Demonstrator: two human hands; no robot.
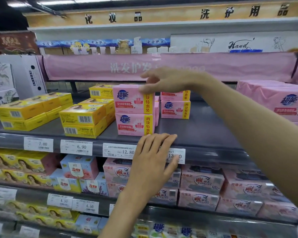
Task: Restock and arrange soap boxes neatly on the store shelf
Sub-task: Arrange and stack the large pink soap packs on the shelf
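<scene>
**Pink soap box held atop its stack at the shelf front**

The right hand (163, 81) reaches in from the right and pinches the upper right corner of the top pink box (131, 100), with the thumb on the box's front face and the fingers over its top. This box sits squarely on the lower pink box (132, 125), which stands at the front edge of the shelf (205, 127). Two more pink boxes (175, 109) are stacked farther back, to the right. Yellow boxes (83, 115) stand in stacks just left of the pink stack. The left hand (151, 160) rests flat on the shelf's front edge below the stack, its fingers straight and slightly spread, partly covering the price tags (76, 147).
</scene>
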